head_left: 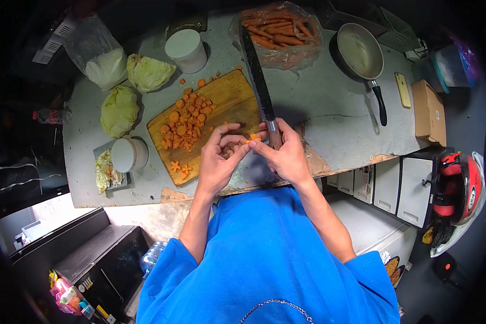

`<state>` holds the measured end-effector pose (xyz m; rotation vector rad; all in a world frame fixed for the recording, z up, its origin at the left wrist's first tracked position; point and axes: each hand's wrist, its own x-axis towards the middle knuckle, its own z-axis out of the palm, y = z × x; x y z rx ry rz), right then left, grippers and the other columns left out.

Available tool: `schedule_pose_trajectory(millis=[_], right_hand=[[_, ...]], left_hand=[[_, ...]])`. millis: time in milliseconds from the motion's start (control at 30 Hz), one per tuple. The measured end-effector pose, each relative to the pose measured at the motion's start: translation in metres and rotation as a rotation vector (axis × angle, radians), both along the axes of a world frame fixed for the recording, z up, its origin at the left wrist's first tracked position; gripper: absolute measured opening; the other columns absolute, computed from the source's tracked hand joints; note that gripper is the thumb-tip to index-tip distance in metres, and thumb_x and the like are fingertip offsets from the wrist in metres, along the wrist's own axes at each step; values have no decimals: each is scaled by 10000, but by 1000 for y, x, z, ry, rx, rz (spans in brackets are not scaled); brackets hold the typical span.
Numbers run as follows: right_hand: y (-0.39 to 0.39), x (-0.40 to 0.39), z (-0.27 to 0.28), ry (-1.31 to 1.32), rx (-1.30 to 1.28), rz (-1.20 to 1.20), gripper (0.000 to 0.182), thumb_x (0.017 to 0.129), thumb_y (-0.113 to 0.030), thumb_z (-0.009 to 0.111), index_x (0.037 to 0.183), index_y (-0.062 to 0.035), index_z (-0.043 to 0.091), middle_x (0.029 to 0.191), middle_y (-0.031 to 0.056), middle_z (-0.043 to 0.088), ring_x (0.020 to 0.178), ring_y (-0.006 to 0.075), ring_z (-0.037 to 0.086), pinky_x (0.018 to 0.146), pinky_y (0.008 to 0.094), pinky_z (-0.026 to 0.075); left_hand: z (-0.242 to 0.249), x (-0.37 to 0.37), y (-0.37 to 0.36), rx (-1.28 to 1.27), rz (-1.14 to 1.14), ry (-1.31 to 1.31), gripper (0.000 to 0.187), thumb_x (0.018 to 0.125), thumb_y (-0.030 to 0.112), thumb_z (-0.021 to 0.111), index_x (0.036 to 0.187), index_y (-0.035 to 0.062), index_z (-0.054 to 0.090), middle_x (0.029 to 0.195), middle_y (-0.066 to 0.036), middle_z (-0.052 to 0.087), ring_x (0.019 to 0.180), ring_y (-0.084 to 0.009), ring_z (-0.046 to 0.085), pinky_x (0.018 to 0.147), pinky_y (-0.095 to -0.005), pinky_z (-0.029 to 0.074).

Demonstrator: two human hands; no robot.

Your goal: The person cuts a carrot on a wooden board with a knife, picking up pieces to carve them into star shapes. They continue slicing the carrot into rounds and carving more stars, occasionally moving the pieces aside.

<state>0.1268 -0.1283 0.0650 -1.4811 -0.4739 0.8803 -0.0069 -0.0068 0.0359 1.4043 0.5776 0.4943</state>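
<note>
My left hand (219, 161) pinches a small orange carrot piece (253, 138) between thumb and fingertips, above the front edge of the wooden cutting board (235, 100). Wrapped around the handle of a large dark-bladed knife (257, 75), my right hand (289, 157) also has its thumb against that carrot piece. The blade points up and away from me. A heap of carrot slices and chunks (186, 116) covers the left part of the board. Two flower-shaped carrot slices (176, 166) lie at its near left corner.
Beyond the board stand a white lidded tub (186, 49) and a plastic bag of carrots (281, 32). Two cabbage pieces (119, 112), another tub (129, 155) and a tray of scraps (107, 171) are left. Rightward sit a frying pan (360, 51), a phone (402, 90) and a cardboard box (430, 113).
</note>
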Motion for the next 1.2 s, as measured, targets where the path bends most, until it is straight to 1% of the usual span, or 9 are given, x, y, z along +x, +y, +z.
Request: schedule_pose_trajectory(millis=[67,200,400,500,600,700,867,1100,1200], right_hand=[[-1,3,10,40,-27,3,407,889,-100,837,1178,19,576,913,58,727,661,63,604,555,229,475],[-2,5,11,149,-17,-28,449,890,-91,838,1213,18,546,857,58,723,476,35,506,380,222,343],[-10,10,12,330,13,-109,481,875,-93,854,1227,11,542,874,77,718,474,43,505,397,217,365],[-10,16,13,286,-40,-112,478,876,-93,850,1227,15,543,872,72,710,473,43,500,398,219,369],[-2,12,12,196,-89,-46,441,879,-98,843,1200,20,565,863,59,707,485,46,516,400,222,378],[28,-11,-8,41,-140,114,406,882,-115,841,1169,24,589,852,51,705,488,49,526,387,220,370],[68,-56,-38,-135,-181,377,309,853,-181,837,1032,9,671,814,46,709,734,135,657,694,325,518],[99,-80,-54,-607,-222,521,340,844,-179,829,1053,33,664,806,135,677,705,236,632,673,400,502],[89,-62,-41,-535,-304,455,314,866,-188,805,1056,25,672,830,144,687,727,239,641,683,406,503]], left_hand=[[2,-1,0,-113,-21,-32,605,928,34,796,1425,-35,458,1013,-77,736,807,-79,616,721,-199,479],[12,2,2,-278,-47,-73,653,922,39,804,1434,-41,407,1009,-83,736,840,-89,645,754,-210,502],[7,-4,9,-388,-90,-72,681,902,42,817,1436,-58,406,1011,-86,740,939,-124,693,820,-239,538],[8,-10,12,-298,-30,-108,564,911,31,794,1386,-58,502,1037,-88,747,919,-112,689,794,-216,525],[-1,-38,30,155,181,160,215,928,29,748,1129,-41,721,1018,-79,773,876,-92,682,780,-227,527],[1,-98,63,268,397,362,200,945,86,741,1102,-34,769,869,-33,761,754,-62,619,685,-230,488],[-14,-142,77,349,587,399,202,958,97,728,1103,-37,770,801,-7,718,691,-54,557,624,-228,452],[-37,-151,51,207,700,290,197,961,88,730,1101,-47,758,825,-17,716,729,-56,571,659,-227,474],[-43,-154,48,175,742,236,184,964,82,729,1106,-30,765,854,-16,713,727,-49,567,648,-214,468]])
